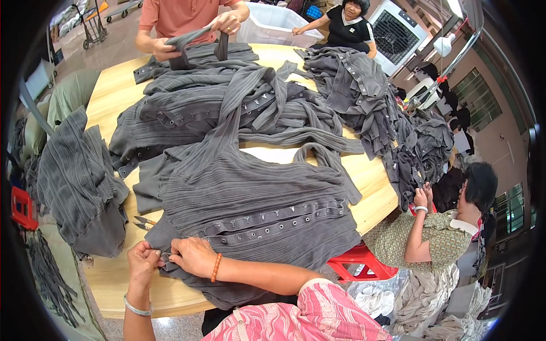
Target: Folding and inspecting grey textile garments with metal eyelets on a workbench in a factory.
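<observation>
The left hand (145,260) has thumb and forefinger pinched together, and the right hand (196,257) has its fingertips drawn close against them; both grip one corner of a single ribbed dark-grey cardigan (256,184). The small piece between the fingertips is too tiny to make out. The cardigan lies at the near side of the table (131,287), its two fastener strips showing; the right forearm hides part of it. One pair of thread snips (147,223) rests on the table's left part. More grey garments (187,105) overlap across the table's middle and far side, too tangled to count. Around the table are three other people, one cut off above the chest. One white plastic bin (284,37) stands beyond the table's far edge, its contents unclear. One red stool (364,264) is partly hidden beneath the table's right edge.
</observation>
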Available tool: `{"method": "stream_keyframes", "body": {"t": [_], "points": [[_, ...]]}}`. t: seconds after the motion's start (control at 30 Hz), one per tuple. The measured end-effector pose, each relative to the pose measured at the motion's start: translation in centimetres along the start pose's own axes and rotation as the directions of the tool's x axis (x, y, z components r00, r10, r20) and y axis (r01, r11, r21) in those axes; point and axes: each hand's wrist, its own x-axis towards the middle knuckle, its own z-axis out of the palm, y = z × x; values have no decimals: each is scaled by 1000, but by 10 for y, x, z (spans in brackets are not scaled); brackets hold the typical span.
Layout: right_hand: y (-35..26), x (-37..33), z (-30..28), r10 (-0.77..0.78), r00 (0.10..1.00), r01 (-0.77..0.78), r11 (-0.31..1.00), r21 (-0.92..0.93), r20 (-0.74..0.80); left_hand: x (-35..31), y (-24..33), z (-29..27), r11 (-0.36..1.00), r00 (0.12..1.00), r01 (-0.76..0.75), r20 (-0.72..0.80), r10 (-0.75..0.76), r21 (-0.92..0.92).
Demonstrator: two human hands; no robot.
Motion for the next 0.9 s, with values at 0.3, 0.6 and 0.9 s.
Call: {"method": "stream_keyframes", "body": {"t": [0.3, 0.6, 0.9], "points": [[7, -27, -19, -208, 976, 217, 929, -299, 60, -39, 42, 54, 601, 795, -454, -4, 606, 658], [8, -18, -36, -103, 992, 95, 990, -104, -67, -10, 30, 59, 301, 802, -476, 267, 534, 827], [12, -12, -15, -102, 994, 104, 990, -100, 30, -17, 17, 52, 201, 811, -424, 271, 519, 883]]}}
